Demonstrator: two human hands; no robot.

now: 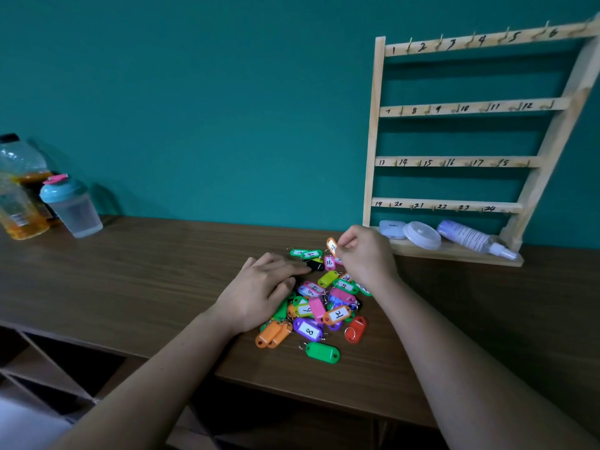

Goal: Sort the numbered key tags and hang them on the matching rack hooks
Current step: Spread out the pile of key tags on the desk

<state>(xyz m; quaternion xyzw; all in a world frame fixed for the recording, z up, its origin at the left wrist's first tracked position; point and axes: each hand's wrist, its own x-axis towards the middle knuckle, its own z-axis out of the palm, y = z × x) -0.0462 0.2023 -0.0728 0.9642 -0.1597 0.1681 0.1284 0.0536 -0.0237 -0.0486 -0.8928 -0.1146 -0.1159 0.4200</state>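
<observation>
The key tags (319,303) lie in one loose, many-coloured heap on the tabletop (146,271), in front of the person. Some show their numbers, such as 8, 16 and 21, and others lie face down. One orange tag (331,246) is raised just above the heap's 12 o'clock edge, its written number too blurred to read with certainty.

The wooden rack (454,162) stands against the wall at about 1 o'clock from the heap. Its four rails are numbered 1 to 24, and every one of the hooks (409,45) that can be seen is bare. By this showing the task is at its very start: no tag is hung, the pile looks unsorted, and nearly all the work is left.

The right hand (367,254) pinches the orange tag, its fingers (344,243) curled together on the tag's upper end. The left hand (259,290) lies palm down at 9 o'clock of the heap. Its fingers (292,269) are straight and close together, resting on the tags, with the tips touching a black tag (315,264).

A spray bottle (474,238) and a round lid (422,234) lie on the rack's base.
</observation>
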